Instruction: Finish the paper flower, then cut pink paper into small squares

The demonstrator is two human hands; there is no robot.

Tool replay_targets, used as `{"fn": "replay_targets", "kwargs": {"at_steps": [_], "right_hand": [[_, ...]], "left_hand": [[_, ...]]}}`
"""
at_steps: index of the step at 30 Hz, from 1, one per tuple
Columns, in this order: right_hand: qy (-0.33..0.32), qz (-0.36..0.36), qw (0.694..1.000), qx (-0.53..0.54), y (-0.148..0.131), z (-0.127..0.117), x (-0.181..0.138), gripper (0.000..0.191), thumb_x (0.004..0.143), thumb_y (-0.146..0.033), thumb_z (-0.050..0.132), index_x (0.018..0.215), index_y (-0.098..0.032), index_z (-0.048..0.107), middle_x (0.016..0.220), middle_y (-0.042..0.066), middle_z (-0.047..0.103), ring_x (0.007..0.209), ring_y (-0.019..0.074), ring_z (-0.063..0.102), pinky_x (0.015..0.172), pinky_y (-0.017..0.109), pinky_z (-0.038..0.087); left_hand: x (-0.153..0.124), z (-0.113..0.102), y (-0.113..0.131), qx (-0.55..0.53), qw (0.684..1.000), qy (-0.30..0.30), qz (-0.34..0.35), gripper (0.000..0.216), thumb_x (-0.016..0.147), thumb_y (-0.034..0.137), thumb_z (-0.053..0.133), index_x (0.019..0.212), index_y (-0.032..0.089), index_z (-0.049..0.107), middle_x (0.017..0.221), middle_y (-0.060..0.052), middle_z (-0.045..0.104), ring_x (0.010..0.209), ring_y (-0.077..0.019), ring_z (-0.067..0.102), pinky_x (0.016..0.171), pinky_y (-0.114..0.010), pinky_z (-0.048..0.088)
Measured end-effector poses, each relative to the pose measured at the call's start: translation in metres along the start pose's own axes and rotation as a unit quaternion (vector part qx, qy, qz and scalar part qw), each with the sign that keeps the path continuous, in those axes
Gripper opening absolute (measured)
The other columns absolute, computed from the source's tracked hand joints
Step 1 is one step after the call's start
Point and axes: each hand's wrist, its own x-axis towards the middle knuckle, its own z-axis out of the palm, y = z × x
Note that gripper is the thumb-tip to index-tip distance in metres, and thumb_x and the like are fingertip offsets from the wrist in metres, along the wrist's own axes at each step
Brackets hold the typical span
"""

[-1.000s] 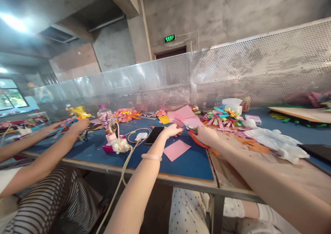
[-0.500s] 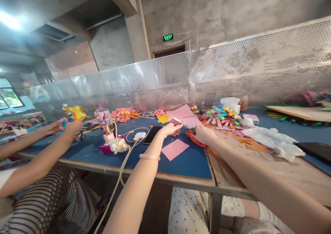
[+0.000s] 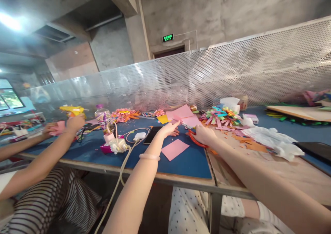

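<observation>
currently red-handled scissors (image 3: 196, 138) are being gripped closed-fisted by the right hand (image 3: 204, 134); the pink paper sheet (image 3: 184, 115) is being pinched at its edge by the left hand (image 3: 169, 128), above the blue mat (image 3: 191, 163).

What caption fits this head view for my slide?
Left hand holds pink paper while right hand works red-handled scissors over a cluttered blue craft table.

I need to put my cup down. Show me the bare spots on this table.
Bare blue mat lies near the front edge, right of the loose pink sheet. Another bare patch sits left of the cable. Crowded: paper flowers, scraps and white tissue to the right, behind the right hand holding scissors.
</observation>
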Motion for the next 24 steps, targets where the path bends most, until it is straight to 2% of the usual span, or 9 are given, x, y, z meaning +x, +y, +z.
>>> {"fn": "replay_targets", "kwargs": {"at_steps": [3,6,12,16,20,24], "right_hand": [[0.007,-0.005,1.0,0.003,0.001,0.002,0.001,0.071,0.075,-0.072,0.032,0.097,-0.01,0.057,0.095,0.022,0.064,0.088,0.0346,0.063,0.07,0.038,0.045],[0.007,-0.007,1.0,0.005,0.002,0.003,0.002,0.071,0.075,-0.072,0.032,0.097,-0.01,0.057,0.096,0.021,0.064,0.088,0.0341,0.063,0.069,0.037,0.045],[0.01,-0.01,1.0,0.004,0.003,0.004,0.003,0.068,0.076,-0.07,0.035,0.098,-0.01,0.057,0.095,0.021,0.064,0.088,0.0338,0.063,0.069,0.037,0.046],[0.01,-0.011,1.0,0.002,0.001,0.003,0.001,0.068,0.076,-0.07,0.036,0.098,-0.009,0.057,0.096,0.021,0.064,0.088,0.0343,0.063,0.07,0.037,0.046],[0.004,-0.005,1.0,0.0,0.001,0.001,0.0,0.068,0.076,-0.069,0.036,0.1,-0.009,0.056,0.097,0.02,0.063,0.089,0.0336,0.062,0.071,0.036,0.046],[0.007,-0.017,1.0,0.005,0.001,-0.002,-0.002,0.07,0.077,-0.071,0.031,0.098,-0.01,0.057,0.095,0.02,0.064,0.089,0.033,0.062,0.072,0.037,0.046]], "left_hand": [[0.007,-0.001,-0.002,-0.05,0.997,0.049,-0.01,0.045,0.078,0.056,0.049,0.099,0.016,0.053,0.061,-0.008,0.063,0.056,-0.019,0.062,0.057,-0.029,0.049],[0.012,-0.003,-0.003,-0.096,0.992,0.085,-0.004,0.039,0.082,0.049,0.048,0.101,0.016,0.049,0.063,-0.007,0.064,0.054,-0.0172,0.063,0.056,-0.028,0.049],[0.016,-0.004,-0.007,-0.093,0.994,0.05,0.017,0.01,0.081,0.024,0.051,0.081,0.014,0.055,0.063,-0.007,0.065,0.059,-0.0157,0.064,0.057,-0.026,0.051],[0.018,-0.005,-0.009,-0.089,0.994,0.051,0.03,0.006,0.075,0.011,0.053,0.071,0.014,0.055,0.062,-0.007,0.065,0.059,-0.015,0.064,0.056,-0.024,0.051],[0.014,-0.004,-0.006,-0.105,0.993,0.044,0.033,0.007,0.075,0.009,0.05,0.075,0.011,0.056,0.064,-0.007,0.064,0.058,-0.0146,0.064,0.054,-0.023,0.051],[0.007,-0.004,0.003,-0.201,0.979,0.014,0.024,0.009,0.077,0.009,0.049,0.086,0.01,0.052,0.068,-0.008,0.063,0.062,-0.0192,0.067,0.058,-0.029,0.054]]}}
